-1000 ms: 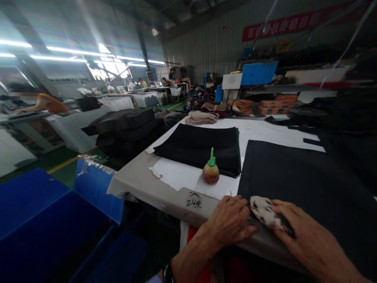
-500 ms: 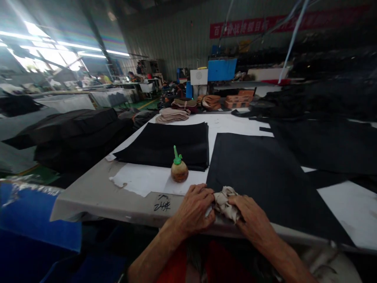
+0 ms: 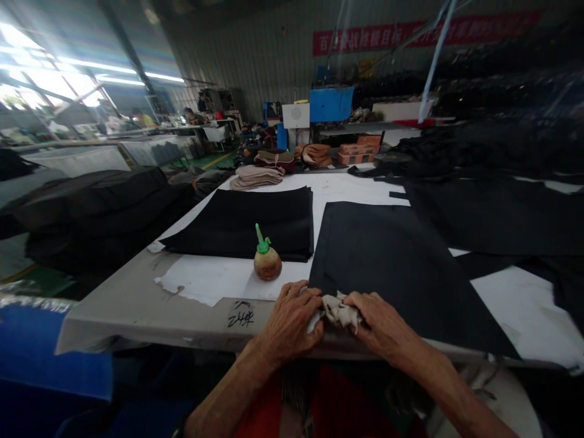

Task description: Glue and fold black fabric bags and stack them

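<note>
A crumpled pale rag [image 3: 340,311] is bunched at the front edge of a large black sheet [image 3: 378,255]. My right hand [image 3: 381,319] is closed around the rag's right side, thumb and fingers pressing into it. Just left of the rag, my left hand [image 3: 292,319] has its fingers curled at the sheet's near-left corner. Something whitish shows between its thumb and fingers, too hidden to name. A round bottle [image 3: 267,264] with a green nozzle and brown liquid stands upright beyond my left hand.
Stacked black sheets [image 3: 246,219] lie behind the bottle on the cloth-covered table [image 3: 132,316]. Folded beige pieces [image 3: 257,177] and brown bundles [image 3: 314,154] are at the far edge. More black material [image 3: 493,213] spreads to the right. Blue sheeting [image 3: 55,353] is at lower left.
The view has turned slightly, so everything sits further left. My right hand's fingers have drawn in on the rag, which looks more bunched. My left hand keeps nearly the same pose.
</note>
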{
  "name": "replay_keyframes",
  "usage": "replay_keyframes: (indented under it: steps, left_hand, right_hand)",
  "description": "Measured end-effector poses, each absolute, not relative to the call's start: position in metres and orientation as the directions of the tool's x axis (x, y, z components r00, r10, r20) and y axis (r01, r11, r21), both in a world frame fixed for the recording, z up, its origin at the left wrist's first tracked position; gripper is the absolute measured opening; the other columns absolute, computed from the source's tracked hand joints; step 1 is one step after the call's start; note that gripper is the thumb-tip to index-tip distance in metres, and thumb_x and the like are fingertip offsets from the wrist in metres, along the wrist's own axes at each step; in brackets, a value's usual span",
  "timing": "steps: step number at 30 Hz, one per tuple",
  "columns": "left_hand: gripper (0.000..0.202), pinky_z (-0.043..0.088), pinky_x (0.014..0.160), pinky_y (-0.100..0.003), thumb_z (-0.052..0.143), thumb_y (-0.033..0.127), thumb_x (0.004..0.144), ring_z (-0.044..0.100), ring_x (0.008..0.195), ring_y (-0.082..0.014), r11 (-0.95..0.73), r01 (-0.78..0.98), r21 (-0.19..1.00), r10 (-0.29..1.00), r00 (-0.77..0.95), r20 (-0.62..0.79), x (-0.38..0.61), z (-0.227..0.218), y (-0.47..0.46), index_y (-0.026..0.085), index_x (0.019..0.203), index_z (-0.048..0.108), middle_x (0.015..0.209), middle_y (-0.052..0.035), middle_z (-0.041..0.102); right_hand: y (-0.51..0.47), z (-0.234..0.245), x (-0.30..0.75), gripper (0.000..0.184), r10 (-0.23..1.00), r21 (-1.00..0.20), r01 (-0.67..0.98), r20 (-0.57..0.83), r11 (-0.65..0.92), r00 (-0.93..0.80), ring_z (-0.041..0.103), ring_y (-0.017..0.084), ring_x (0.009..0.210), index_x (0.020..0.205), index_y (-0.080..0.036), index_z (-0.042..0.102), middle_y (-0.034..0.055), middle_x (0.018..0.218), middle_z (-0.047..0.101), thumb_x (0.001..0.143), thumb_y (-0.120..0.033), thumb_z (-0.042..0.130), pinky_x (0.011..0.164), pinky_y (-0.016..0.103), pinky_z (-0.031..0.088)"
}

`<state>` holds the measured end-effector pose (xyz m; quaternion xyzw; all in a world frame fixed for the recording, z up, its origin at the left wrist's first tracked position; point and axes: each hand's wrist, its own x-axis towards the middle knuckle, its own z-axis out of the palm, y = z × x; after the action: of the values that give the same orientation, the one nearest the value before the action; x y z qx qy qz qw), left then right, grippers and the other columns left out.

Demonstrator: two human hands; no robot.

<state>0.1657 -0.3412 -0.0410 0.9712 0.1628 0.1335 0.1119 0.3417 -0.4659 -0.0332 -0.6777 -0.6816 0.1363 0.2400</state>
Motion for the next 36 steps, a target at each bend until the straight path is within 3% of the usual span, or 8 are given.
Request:
replay_keyframes:
  steps: [3, 6, 12, 16, 21, 28, 33, 36]
  left_hand:
    - [0.033, 0.027, 0.103, -0.043, 0.056, 0.028, 0.079, 0.037, 0.122, -0.0273, -0.917, 0.290, 0.273, 0.353, 0.910, 0.217, 0.165, -0.041, -0.341, 0.022, 0.111, 0.055, 0.124, -0.0021, 0.056]
    - [0.033, 0.027, 0.103, -0.043, 0.057, 0.029, 0.079, 0.037, 0.122, -0.0268, -0.912, 0.289, 0.290, 0.358, 0.907, 0.223, 0.165, -0.043, -0.341, 0.023, 0.112, 0.055, 0.123, -0.0022, 0.056]
    - [0.034, 0.026, 0.105, -0.042, 0.056, 0.028, 0.079, 0.035, 0.123, -0.0260, -0.910, 0.292, 0.295, 0.364, 0.902, 0.232, 0.165, -0.045, -0.342, 0.022, 0.113, 0.055, 0.125, -0.0024, 0.055]
    - [0.034, 0.027, 0.104, -0.042, 0.056, 0.027, 0.079, 0.036, 0.123, -0.0256, -0.911, 0.284, 0.297, 0.357, 0.906, 0.227, 0.165, -0.043, -0.343, 0.022, 0.113, 0.055, 0.124, -0.0017, 0.055]
    - [0.033, 0.028, 0.104, -0.044, 0.054, 0.029, 0.081, 0.037, 0.122, -0.0264, -0.911, 0.290, 0.294, 0.362, 0.904, 0.229, 0.165, -0.042, -0.343, 0.022, 0.113, 0.055, 0.124, -0.0025, 0.055]
    - [0.033, 0.027, 0.105, -0.043, 0.055, 0.028, 0.080, 0.037, 0.121, -0.0260, -0.909, 0.287, 0.302, 0.365, 0.899, 0.244, 0.163, -0.048, -0.343, 0.022, 0.113, 0.054, 0.124, -0.0030, 0.054]
    - [0.032, 0.027, 0.105, -0.042, 0.056, 0.029, 0.079, 0.037, 0.122, -0.0256, -0.908, 0.277, 0.314, 0.359, 0.901, 0.245, 0.164, -0.048, -0.343, 0.023, 0.111, 0.055, 0.122, -0.0030, 0.055]
    - [0.037, 0.028, 0.105, -0.042, 0.059, 0.032, 0.076, 0.039, 0.120, -0.0262, -0.905, 0.270, 0.329, 0.353, 0.908, 0.227, 0.163, -0.043, -0.337, 0.022, 0.112, 0.056, 0.122, -0.0034, 0.055]
  right_hand:
    - [-0.478, -0.022, 0.350, 0.004, 1.000, -0.689, 0.725, -0.024, -0.011, -0.008, 0.049, 0.013, 0.063, 0.082, -0.022, 0.053, -0.0044, 0.070, 0.057, 0.082, -0.022, 0.049, 0.058, 0.024, 0.035]
    - [-0.494, -0.023, 0.362, 0.014, 0.983, -0.832, 0.531, -0.083, -0.160, 0.166, 0.051, 0.013, 0.065, 0.086, -0.021, 0.056, -0.0038, 0.072, 0.055, 0.084, -0.033, 0.050, 0.057, 0.022, 0.039]
    - [-0.495, -0.035, 0.376, 0.031, 0.878, -0.741, 0.622, 0.094, -0.254, 0.470, 0.059, 0.018, 0.082, 0.103, -0.021, 0.055, 0.0026, 0.092, 0.063, 0.080, -0.043, 0.055, 0.072, 0.028, 0.046]
    - [-0.477, -0.040, 0.364, 0.034, 0.929, -0.558, 0.805, 0.153, -0.200, 0.337, 0.059, 0.021, 0.093, 0.116, -0.021, 0.053, 0.0078, 0.105, 0.060, 0.084, -0.032, 0.048, 0.082, 0.034, 0.045]
    - [-0.469, -0.034, 0.343, 0.037, 0.987, -0.254, 0.953, -0.039, -0.163, 0.158, 0.058, 0.021, 0.077, 0.112, -0.023, 0.059, 0.0077, 0.097, 0.055, 0.079, -0.013, 0.044, 0.071, 0.034, 0.045]
    - [-0.479, -0.008, 0.350, 0.023, 0.997, -0.589, 0.806, -0.077, -0.053, 0.009, 0.055, 0.014, 0.077, 0.091, -0.023, 0.063, 0.0007, 0.083, 0.055, 0.080, -0.013, 0.046, 0.071, 0.025, 0.040]
    - [-0.468, -0.016, 0.334, 0.026, 0.998, -0.497, 0.865, -0.048, -0.066, 0.048, 0.055, 0.016, 0.078, 0.095, -0.022, 0.063, 0.0024, 0.089, 0.055, 0.077, -0.012, 0.046, 0.071, 0.027, 0.039]
    - [-0.473, -0.018, 0.326, 0.024, 0.995, -0.573, 0.819, -0.095, -0.025, -0.037, 0.055, 0.015, 0.074, 0.085, -0.024, 0.064, -0.0006, 0.081, 0.056, 0.073, -0.010, 0.049, 0.068, 0.026, 0.040]
